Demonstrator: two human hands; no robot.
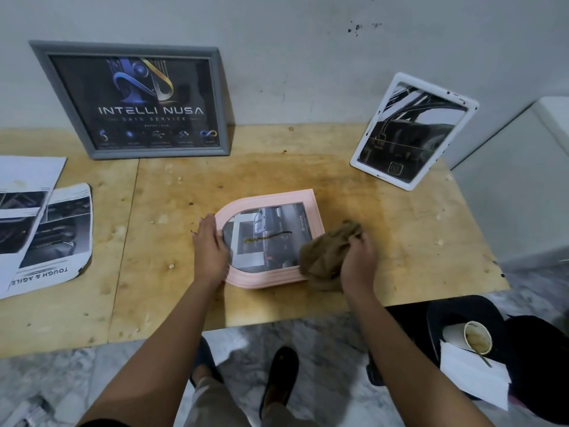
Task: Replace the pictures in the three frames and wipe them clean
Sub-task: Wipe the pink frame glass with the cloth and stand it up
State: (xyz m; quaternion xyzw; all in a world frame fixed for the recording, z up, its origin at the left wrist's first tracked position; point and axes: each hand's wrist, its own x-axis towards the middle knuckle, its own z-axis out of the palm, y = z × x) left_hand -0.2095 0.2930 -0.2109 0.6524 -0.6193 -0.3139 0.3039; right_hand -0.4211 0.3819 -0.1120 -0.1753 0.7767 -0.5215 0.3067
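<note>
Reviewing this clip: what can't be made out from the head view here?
Head view: near right corner of the pink frame, hidden under the brown cloth bunched in the right hand.
Head view: the pink frame's arched end, partly covered by the left hand.
Head view: the loose prints, cut off by the left edge.
Head view: small captions in the grey frame, too small and blurred to read.
</note>
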